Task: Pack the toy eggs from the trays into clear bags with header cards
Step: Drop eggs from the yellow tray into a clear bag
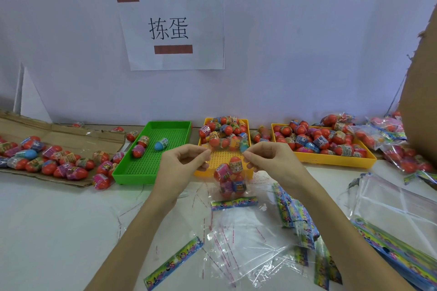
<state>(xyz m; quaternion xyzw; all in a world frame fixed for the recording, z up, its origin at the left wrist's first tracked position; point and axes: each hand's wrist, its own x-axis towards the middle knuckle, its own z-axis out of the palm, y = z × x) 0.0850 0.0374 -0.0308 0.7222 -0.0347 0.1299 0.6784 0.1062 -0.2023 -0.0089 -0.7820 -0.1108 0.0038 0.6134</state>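
Note:
A clear bag [230,178] holding several red toy eggs hangs upside down above the table, its colourful header card [234,203] at the bottom. My left hand [182,163] pinches the bag's open top edge on the left. My right hand [267,160] pinches the same edge on the right. Behind the bag stands a yellow tray [246,123] piled with eggs. A green tray [146,165] to the left holds three eggs. A second yellow tray [335,160] on the right is full of eggs.
Empty clear bags with header cards [238,243] lie scattered on the white table near me, with a stack [390,217] at the right. Loose eggs sit on flat cardboard [47,160] at the left. Filled bags [402,149] and a cardboard box [423,92] stand at the right.

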